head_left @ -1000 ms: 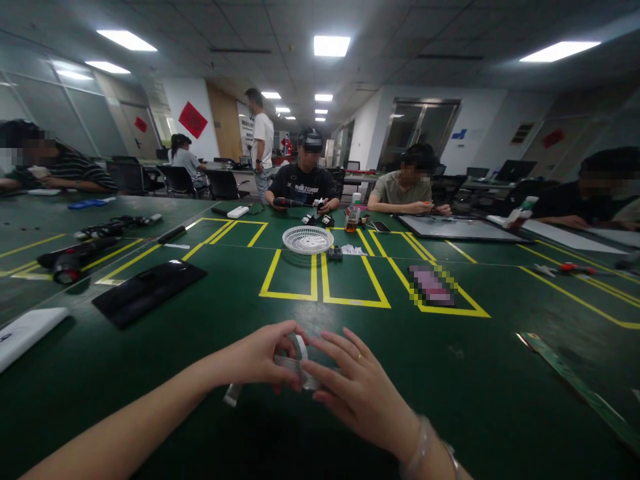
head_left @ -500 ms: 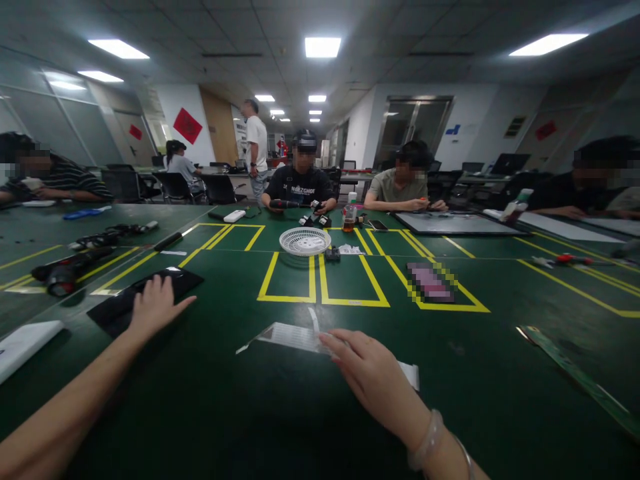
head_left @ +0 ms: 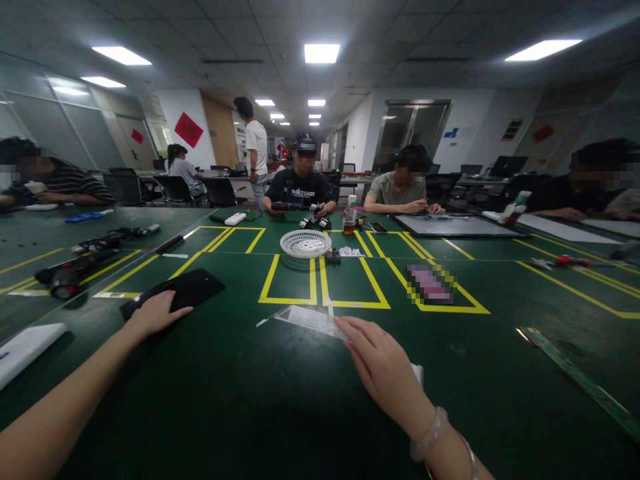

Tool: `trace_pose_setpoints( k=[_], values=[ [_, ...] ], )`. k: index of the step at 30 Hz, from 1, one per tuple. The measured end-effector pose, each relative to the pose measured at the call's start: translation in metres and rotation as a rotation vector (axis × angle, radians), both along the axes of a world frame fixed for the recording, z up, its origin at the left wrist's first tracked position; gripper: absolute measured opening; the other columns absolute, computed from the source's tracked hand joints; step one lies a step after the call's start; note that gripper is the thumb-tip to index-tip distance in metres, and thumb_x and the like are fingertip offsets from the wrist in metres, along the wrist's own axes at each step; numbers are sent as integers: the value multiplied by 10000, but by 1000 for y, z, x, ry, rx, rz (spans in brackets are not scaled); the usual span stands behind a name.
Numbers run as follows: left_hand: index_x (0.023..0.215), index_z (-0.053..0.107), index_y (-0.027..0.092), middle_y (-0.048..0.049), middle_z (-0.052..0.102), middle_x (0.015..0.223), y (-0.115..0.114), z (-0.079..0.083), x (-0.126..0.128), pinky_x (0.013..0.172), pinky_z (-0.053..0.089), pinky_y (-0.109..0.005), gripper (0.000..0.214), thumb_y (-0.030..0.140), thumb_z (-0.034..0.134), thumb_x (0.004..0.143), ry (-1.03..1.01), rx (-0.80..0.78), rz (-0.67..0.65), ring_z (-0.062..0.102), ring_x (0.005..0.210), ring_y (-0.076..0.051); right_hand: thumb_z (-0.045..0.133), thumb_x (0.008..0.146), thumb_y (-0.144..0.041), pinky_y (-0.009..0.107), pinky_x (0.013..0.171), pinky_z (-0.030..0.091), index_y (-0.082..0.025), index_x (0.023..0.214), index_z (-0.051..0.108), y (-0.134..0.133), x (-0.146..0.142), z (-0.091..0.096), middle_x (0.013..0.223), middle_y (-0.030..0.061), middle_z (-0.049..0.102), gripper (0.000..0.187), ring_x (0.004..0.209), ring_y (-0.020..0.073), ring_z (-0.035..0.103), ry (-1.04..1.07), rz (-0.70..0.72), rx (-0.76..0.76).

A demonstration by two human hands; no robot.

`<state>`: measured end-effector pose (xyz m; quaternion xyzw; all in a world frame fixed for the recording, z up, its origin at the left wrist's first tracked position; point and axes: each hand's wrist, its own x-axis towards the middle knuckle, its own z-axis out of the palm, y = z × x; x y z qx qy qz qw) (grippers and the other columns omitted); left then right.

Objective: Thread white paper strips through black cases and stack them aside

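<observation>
My left hand (head_left: 153,313) rests on the near corner of a flat black panel (head_left: 193,288) on the green table, fingers laid over its edge. My right hand (head_left: 383,363) lies flat with fingers stretched out on a pale ribbon-like strip (head_left: 310,320) that runs across the table in front of me. One end of the strip pokes out white past my right wrist.
Yellow tape boxes (head_left: 320,283) mark the table. A white round basket (head_left: 306,243) stands further back. Black tools (head_left: 75,267) lie at left, a white board (head_left: 27,347) near left, a green strip (head_left: 585,387) at right. Several people sit around the table.
My left hand let go of the strip and went left onto the black panel, which has since slid to the right. My right hand pushed the strip forward and flat on the table.
</observation>
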<state>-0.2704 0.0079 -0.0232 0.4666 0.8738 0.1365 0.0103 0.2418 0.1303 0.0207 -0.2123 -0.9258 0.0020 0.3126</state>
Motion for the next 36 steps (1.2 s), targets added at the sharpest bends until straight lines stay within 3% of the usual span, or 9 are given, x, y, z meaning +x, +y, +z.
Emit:
trace_pose_setpoints(
  k=[3, 7, 11, 15, 17, 20, 23, 33, 36],
  values=[
    [1345, 482, -33, -281, 435, 1432, 16, -9, 36, 1124, 297, -497, 930, 680, 535, 750, 23, -38, -135, 390, 1339, -410, 399, 995, -208, 407, 907, 525, -235, 1403, 466, 2, 2, 1, 1282, 102, 598, 415, 1117, 232, 587, 31, -30, 23],
    [1444, 437, 129, -148, 376, 1520, 31, -16, 118, 1162, 261, -460, 862, 690, 527, 795, 37, -39, -350, 317, 1405, -334, 382, 977, -164, 427, 901, 516, -245, 1391, 481, 4, 4, 0, 1281, 106, 592, 433, 1121, 242, 574, 36, -45, 37],
    [1471, 411, 179, -144, 365, 1526, 36, -11, 203, 1133, 258, -565, 829, 680, 555, 827, 23, -10, -579, 281, 1407, -385, 379, 959, -132, 450, 912, 504, -242, 1381, 494, 6, 4, -3, 1274, 115, 578, 451, 1123, 256, 558, 18, -58, 17],
    [1452, 439, 230, -106, 429, 1489, 42, -2, 253, 1133, 280, -526, 651, 542, 567, 896, -18, 41, -738, 341, 1370, -345, 379, 960, -129, 462, 920, 498, -242, 1380, 496, 8, 4, -6, 1267, 120, 569, 451, 1126, 260, 549, -2, -49, -3],
    [1445, 450, 233, -104, 455, 1466, 45, 0, 263, 1134, 281, -518, 635, 517, 587, 893, -33, 51, -793, 359, 1350, -341, 377, 963, -129, 466, 925, 495, -250, 1383, 492, 9, 4, -7, 1269, 118, 567, 452, 1134, 260, 544, -10, -42, -12],
    [1472, 414, 233, -133, 426, 1481, 47, 1, 265, 1130, 260, -563, 844, 620, 691, 776, -64, 41, -848, 331, 1357, -391, 374, 968, -124, 475, 938, 484, -260, 1388, 479, 8, 4, -7, 1285, 116, 558, 454, 1157, 261, 530, -19, -33, -35],
    [1502, 362, 254, -146, 394, 1502, 47, 2, 262, 1126, 250, -586, 932, 617, 739, 731, -82, 22, -870, 319, 1366, -411, 379, 970, -122, 476, 943, 480, -268, 1384, 475, 6, 3, -7, 1303, 111, 547, 450, 1173, 259, 524, -30, -21, -58],
    [1522, 297, 260, -123, 398, 1510, 60, 3, 263, 1177, 153, -565, 890, 594, 696, 800, -117, 52, -1033, 324, 1400, -364, 412, 936, -84, 449, 973, 473, -260, 1331, 519, 8, -1, -13, 1303, 94, 557, 446, 1187, 244, 528, -73, -6, -50],
    [1488, 377, 259, -100, 377, 1525, 58, 0, 249, 1177, 230, -493, 804, 623, 647, 824, -247, 62, -978, 336, 1397, -342, 423, 935, -90, 455, 981, 474, -271, 1325, 529, 11, 1, -14, 1302, 88, 565, 442, 1190, 244, 535, -96, -22, -53]
  ],
)
